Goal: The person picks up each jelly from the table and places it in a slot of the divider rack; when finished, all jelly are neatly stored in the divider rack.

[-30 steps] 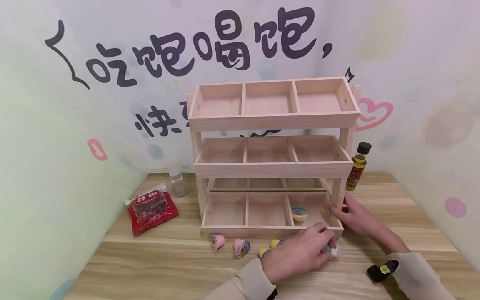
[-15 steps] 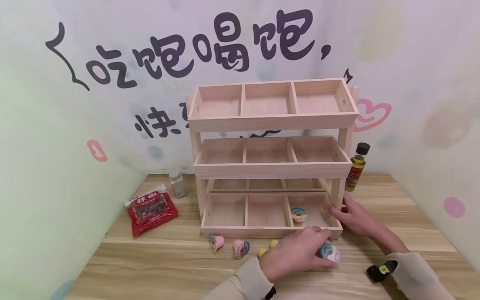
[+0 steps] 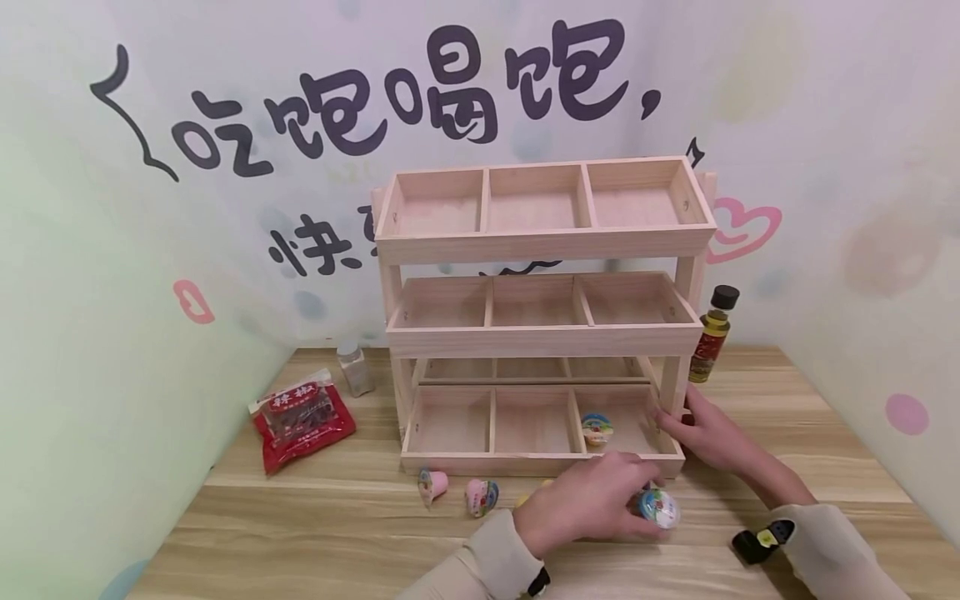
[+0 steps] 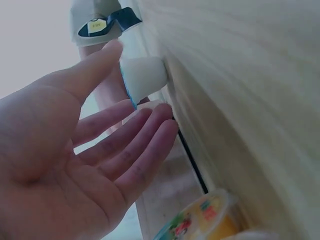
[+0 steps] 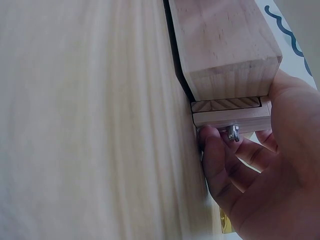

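While the rack [image 3: 543, 340] holds one cup [image 3: 597, 430], more cups [image 3: 482, 497] remain before it, my left fingers [image 4: 151, 156] apart, right fingers [image 5: 215, 157] gripping its side.

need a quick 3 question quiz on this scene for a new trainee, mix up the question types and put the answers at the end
1. What is the right hand gripping?
2. Seen in the head view, which compartment of the bottom front tray holds a small lidded cup?
A left
B middle
C right
3. True or false: the black-capped bottle is standing upright.

Key:
1. The wooden rack, at its right end.
2. C
3. True
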A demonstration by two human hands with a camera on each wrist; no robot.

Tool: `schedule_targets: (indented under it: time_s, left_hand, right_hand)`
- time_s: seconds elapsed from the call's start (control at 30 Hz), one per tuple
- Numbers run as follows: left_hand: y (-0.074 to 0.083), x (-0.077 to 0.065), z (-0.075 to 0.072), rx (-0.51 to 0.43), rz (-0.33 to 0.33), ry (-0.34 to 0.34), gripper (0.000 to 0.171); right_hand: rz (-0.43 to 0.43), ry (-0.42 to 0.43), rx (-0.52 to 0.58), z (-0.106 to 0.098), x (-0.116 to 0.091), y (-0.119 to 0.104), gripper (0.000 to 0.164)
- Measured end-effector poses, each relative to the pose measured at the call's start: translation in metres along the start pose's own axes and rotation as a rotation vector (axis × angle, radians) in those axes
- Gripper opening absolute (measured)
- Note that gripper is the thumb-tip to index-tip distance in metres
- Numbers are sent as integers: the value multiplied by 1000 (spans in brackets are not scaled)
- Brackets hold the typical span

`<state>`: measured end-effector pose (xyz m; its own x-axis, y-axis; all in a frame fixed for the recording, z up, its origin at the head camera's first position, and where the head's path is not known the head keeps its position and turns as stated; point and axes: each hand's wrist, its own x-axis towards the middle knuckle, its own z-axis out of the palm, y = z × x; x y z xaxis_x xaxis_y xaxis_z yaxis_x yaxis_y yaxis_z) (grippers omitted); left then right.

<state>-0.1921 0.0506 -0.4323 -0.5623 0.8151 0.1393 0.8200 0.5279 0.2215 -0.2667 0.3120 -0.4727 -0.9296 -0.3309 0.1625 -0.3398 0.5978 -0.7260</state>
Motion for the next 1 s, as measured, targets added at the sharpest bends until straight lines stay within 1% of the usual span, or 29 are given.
schedule_targets:
  time_s: [0.13,0.2,0.33,0.43,0.53,0.63,0.77,0.83,0.93,1.0]
  left_hand:
    - [1,0,1,-41,30,-25,43]
    - [0,0,1,-60,38,-38,46]
    - [1,0,3,-97,23,-49,56]
    - [4,0,5,-95,7,-46,55]
    - [6,1,7,-78,-6,-62,45]
    - [8,2,8,-86,6,-79,37]
    - [8,0,8,-109,8,-83,32]
    - [8,-1,9,-111,-1,-81,32]
    - [8,0,10,-82,-4,-75,34]
    - [8,0,10,-62,8,-65,38]
  right_hand:
    - [-6,6,-3,1,0,0,75]
    - [-10,8,-2,1,0,-1,74]
    - [-13,7,-2,1,0,-3,74]
    - [-9,6,3,1,0,-4,74]
    - [-4,5,8,1,0,-3,75]
    - [1,6,6,1,0,-3,75]
    - [4,1,7,0,0,-2,76]
    - [10,-3,14,0,0,-2,76]
    - [16,-11,19,0,-1,-2,77]
    - [18,-15,23,0,-1,-2,77]
